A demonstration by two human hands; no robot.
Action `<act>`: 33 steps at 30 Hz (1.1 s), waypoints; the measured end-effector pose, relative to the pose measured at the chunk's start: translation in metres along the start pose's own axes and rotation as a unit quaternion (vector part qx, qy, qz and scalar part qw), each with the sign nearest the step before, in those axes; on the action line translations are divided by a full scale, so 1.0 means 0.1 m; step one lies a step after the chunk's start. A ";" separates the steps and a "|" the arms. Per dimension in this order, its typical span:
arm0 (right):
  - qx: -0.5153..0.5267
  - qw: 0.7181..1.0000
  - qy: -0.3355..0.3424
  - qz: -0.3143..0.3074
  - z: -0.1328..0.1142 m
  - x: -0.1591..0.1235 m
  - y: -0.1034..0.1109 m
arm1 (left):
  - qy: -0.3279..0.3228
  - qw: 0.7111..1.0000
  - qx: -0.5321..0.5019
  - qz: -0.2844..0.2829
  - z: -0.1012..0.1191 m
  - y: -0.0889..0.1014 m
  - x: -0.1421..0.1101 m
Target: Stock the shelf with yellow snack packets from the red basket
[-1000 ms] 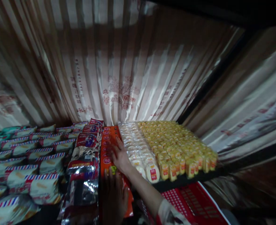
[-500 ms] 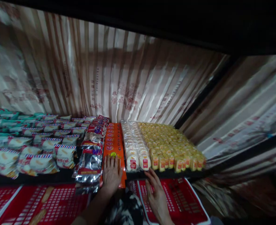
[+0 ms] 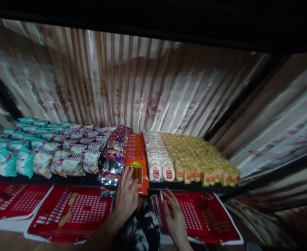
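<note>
A row of orange snack packets (image 3: pixel 135 153) runs front to back on a dark shelf (image 3: pixel 72 180). My left hand (image 3: pixel 126 197) lies flat with fingers stretched out, its fingertips on the lower edge of the front orange packet. My right hand (image 3: pixel 173 214) hovers with fingers apart over the rim of a red plastic basket (image 3: pixel 208 218), just below the shelf edge and holding nothing. Silver foil packets (image 3: pixel 113 167) lie left of the orange row. Round white packed cakes (image 3: pixel 157 162) lie right of it.
Yellow packed snacks (image 3: pixel 197 158) fill the right of the shelf. Striped white bags (image 3: pixel 64 157) and teal bags (image 3: pixel 6 158) fill the left. Two more red baskets (image 3: pixel 72 212) (image 3: pixel 9 200) stand below the shelf. A striped curtain (image 3: pixel 143 83) hangs behind.
My right hand has come off the shelf down to the red basket. My left hand has slid back to the front end of the orange packets. The view has pulled back and lower.
</note>
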State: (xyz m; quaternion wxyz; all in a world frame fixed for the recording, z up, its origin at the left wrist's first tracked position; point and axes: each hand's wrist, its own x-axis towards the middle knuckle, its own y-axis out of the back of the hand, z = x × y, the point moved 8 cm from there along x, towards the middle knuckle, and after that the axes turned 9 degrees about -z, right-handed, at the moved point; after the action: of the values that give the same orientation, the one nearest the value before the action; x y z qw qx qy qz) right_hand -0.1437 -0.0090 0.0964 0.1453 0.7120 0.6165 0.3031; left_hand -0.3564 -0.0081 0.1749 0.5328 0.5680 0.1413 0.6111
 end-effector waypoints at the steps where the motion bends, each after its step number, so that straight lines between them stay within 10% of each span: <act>1: 0.005 1.000 0.000 0.003 -0.05 -0.02 -0.03 | -0.003 1.000 -0.013 0.008 -0.01 0.09 -0.03; 11: 0.010 1.000 0.014 0.014 -0.54 -0.64 -0.27 | 0.079 0.990 -0.115 -0.035 -0.15 0.23 -0.54; 26: 0.067 0.997 -0.021 0.025 -0.84 -1.70 -0.35 | 0.080 0.960 -0.224 -0.147 0.37 0.52 -1.51; 33: 0.098 0.995 -0.031 0.011 -0.97 -1.85 -0.58 | 0.090 0.957 -0.220 -0.165 0.16 0.76 -1.88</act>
State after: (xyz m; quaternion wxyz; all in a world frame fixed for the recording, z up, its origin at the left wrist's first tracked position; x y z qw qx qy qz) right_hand -0.2592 -0.1924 0.0912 0.0910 0.7383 0.6307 0.2209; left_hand -0.4203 -0.1971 0.1371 0.7228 0.3482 0.1426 0.5797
